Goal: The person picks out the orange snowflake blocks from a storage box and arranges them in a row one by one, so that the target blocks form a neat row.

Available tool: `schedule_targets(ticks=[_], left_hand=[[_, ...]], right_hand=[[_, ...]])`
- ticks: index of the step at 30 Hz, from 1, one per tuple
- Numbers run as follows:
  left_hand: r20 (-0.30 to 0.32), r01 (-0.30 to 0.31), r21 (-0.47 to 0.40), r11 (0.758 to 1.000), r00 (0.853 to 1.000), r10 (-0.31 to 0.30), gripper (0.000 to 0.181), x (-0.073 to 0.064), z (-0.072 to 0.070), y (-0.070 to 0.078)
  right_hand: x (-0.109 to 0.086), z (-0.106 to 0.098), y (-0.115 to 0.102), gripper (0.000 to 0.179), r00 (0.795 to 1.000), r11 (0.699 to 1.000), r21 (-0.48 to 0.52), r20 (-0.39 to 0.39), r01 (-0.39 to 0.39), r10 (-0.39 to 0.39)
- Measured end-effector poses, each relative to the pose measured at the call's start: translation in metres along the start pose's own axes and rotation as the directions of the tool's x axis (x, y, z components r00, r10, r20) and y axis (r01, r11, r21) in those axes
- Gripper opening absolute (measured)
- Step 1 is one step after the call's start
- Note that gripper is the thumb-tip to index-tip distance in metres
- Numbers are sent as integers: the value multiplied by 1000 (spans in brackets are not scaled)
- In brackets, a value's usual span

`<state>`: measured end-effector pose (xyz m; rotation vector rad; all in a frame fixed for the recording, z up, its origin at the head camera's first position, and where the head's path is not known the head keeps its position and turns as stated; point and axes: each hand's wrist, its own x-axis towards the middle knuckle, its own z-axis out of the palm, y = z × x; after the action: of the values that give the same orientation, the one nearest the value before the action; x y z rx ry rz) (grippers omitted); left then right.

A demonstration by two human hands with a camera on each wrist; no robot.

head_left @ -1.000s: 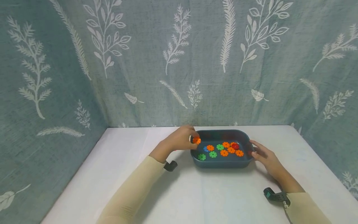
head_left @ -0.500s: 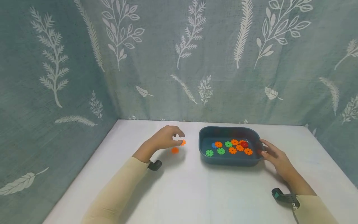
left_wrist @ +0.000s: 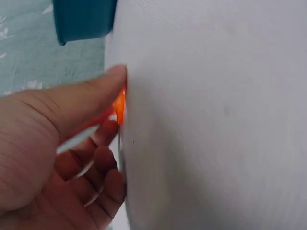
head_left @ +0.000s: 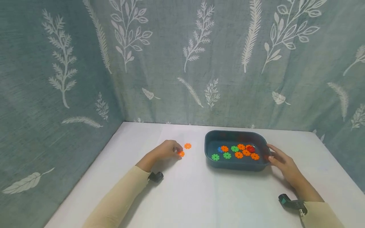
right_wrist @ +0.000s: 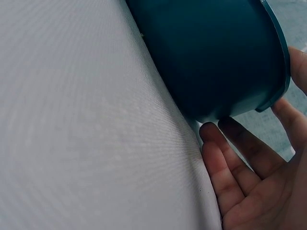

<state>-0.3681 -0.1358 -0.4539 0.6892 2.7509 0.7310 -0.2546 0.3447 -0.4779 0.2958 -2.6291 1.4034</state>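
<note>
My left hand [head_left: 168, 149] is low over the tabletop, its thumb and fingers pinching an orange flower-shaped disc [head_left: 181, 154]. In the left wrist view the disc's edge [left_wrist: 119, 106] shows between thumb and fingertips, close against the cloth. Just beyond, a second orange disc [head_left: 188, 146] lies flat on the table. At the dark teal tray [head_left: 236, 165], my right hand [head_left: 285, 163] holds the right end, with thumb and fingers around its corner. Inside the tray lie several orange discs [head_left: 239, 155], green discs [head_left: 215, 157], a blue disc [head_left: 220, 149] and a red disc [head_left: 250, 149].
A white cloth covers the table [head_left: 194, 196]. Grey-green leaf-patterned curtains [head_left: 171, 95] stand along its back and left sides. Each wrist wears a small black camera, one on the left [head_left: 156, 177] and one on the right [head_left: 288, 201].
My left hand has moved left from the tray with an orange disc, released it on the table, and come down nearer me onto another orange disc. The right hand stays at the tray.
</note>
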Motion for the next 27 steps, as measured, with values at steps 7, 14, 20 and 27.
schedule_targets(ticks=[7, 14, 20, 27], left_hand=[[-29, -17, 58, 998, 999, 19, 21, -1, 1, -5], [-43, -50, 196, 979, 997, 59, 15, -7, -15, -6], [-51, 35, 112, 993, 998, -30, 19, -1, -24, -20], [-43, 66, 33, 997, 997, -64, 24, 10, -26, -35]], right_hand=[[1, 2, -3, 55, 1000, 1000, 6, 1, 18, -18], [2, 1, -2, 55, 1000, 1000, 8, -1, 25, -25], [0, 1, -1, 55, 1000, 1000, -8, 4, -8, 8], [-1, 2, -2, 55, 1000, 1000, 5, -5, 8, -8]])
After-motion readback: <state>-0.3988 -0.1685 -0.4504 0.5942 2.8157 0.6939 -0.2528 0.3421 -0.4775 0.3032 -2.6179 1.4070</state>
